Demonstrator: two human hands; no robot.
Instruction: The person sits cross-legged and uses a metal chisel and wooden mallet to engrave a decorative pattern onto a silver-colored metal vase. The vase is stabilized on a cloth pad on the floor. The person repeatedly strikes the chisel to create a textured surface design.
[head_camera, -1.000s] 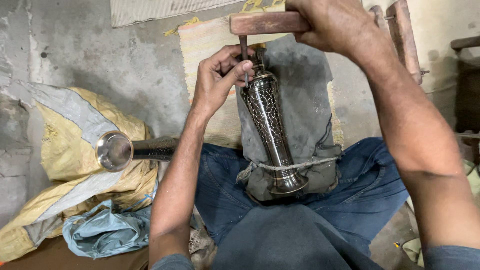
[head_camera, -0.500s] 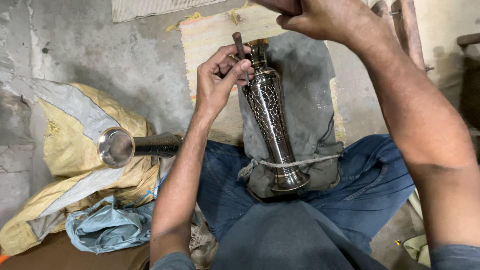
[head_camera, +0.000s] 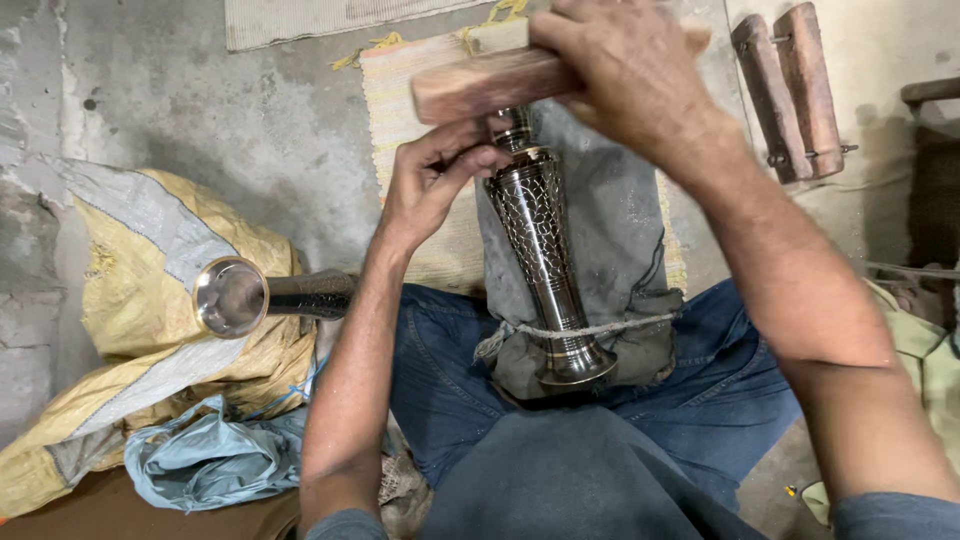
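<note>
Right hand (head_camera: 625, 75) grips a wooden mallet (head_camera: 490, 85) over the engraved vase (head_camera: 540, 250); left hand (head_camera: 430, 180) pinches a tool there.

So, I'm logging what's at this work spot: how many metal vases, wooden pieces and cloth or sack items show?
Metal vases: 2, one on the lap, one on the sack
Wooden pieces: 2, block in right hand, slatted piece
Sacks and cloths: 3, yellow sack, blue cloth, grey cloth
Total: 7

only packaging-type stuff i can see: a big yellow + grey woven sack (head_camera: 130, 300) slumped on the floor at left, w/ a crumpled light-blue plastic bag (head_camera: 205, 455) lying just in front of it. no labels, signs or screens anywhere afaict.
</note>
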